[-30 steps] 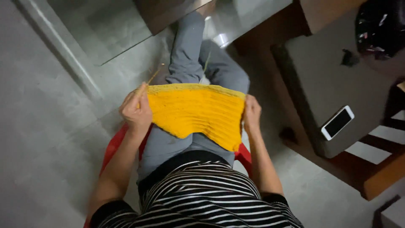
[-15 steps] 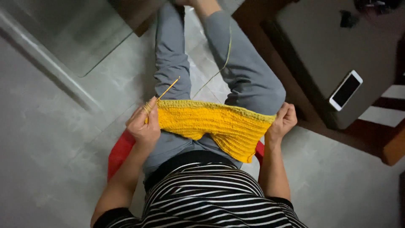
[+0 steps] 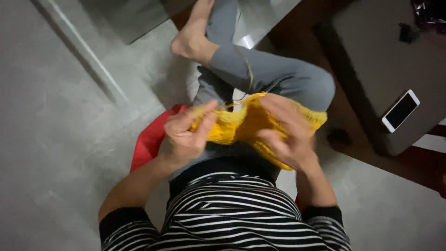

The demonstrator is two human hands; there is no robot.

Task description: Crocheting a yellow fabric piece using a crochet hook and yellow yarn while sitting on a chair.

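Grey floor lies all around, with a red seat under me. On my lap I bunch the yellow knitting; left hand pinches its left edge, right hand closes over the right part. It looks soft and light, best taken by the edges. A white phone lies far right on a dark table.

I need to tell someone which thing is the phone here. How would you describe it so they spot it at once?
Start at the dark grey table on the right, beside the seated person's bent knee. Near its lower right edge lies the phone, flat and slanted. It is the only white-rimmed slab with a dark screen; the yellow knitting sits in both hands over the lap.
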